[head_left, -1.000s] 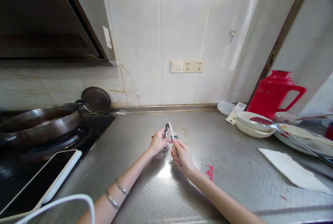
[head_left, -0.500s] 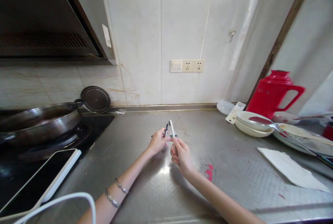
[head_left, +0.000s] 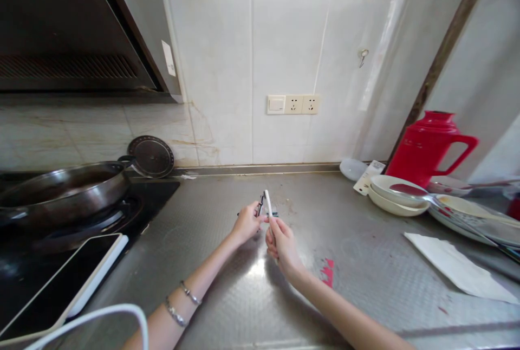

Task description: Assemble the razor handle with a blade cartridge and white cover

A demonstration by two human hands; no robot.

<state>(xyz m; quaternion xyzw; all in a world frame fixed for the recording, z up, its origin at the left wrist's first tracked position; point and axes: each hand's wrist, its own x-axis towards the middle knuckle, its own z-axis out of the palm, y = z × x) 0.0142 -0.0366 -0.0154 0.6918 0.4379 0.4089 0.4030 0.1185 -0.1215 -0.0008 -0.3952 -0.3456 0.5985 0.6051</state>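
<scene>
My left hand point(head_left: 246, 222), with two silvery bracelets on its wrist, is closed on a small, thin dark object point(head_left: 260, 206). Part of that object is hidden by the fingers, and its kind is unclear. Close beside it, my right hand point(head_left: 283, 244) grips a slim white toothbrush point(head_left: 268, 203) by its handle. The brush points up and away from me, its dark-bristled head against or very near the dark object. Behind the fingers, a small dark-green and clear piece point(head_left: 275, 214) shows just over the steel counter point(head_left: 227, 296).
A steel pan point(head_left: 69, 190) stands on the black stove at left, with a phone point(head_left: 65, 285) and white cable point(head_left: 122, 306) nearer me. To the right are a red thermos point(head_left: 428, 147), stacked bowls point(head_left: 398, 206), plates and a white napkin point(head_left: 459, 271). A red mark point(head_left: 327, 273) lies on the counter.
The toothbrush head has shifted slightly against the dark object, and my left fingers sit a little nearer the right hand. Both hands otherwise keep their grips.
</scene>
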